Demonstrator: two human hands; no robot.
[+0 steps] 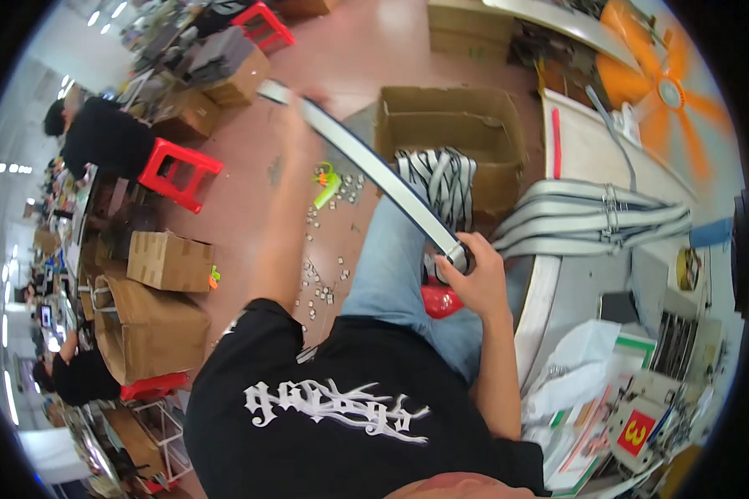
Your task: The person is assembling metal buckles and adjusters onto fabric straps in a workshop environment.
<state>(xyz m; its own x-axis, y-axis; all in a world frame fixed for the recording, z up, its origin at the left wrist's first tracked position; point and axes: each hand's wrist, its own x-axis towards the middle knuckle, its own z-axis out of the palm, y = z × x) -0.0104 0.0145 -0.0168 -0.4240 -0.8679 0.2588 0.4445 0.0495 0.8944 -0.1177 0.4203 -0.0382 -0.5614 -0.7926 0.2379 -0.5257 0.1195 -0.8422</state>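
Hands: left hand point(300, 106), right hand point(478, 283), two. Strap between them point(379, 173): one. Strap bundle point(578, 218), counter point(543, 295): one. Open carton point(449, 106): one. Orange fan point(671, 93): one. Red stools point(168, 150): at least three.

A long, flat strap point(383, 177), whitish with dark edges, runs straight and diagonally across from me, held between the person's blurred left hand point(301, 106) and right hand point(479, 276). One end pokes past the left; beside the right it looks dark.
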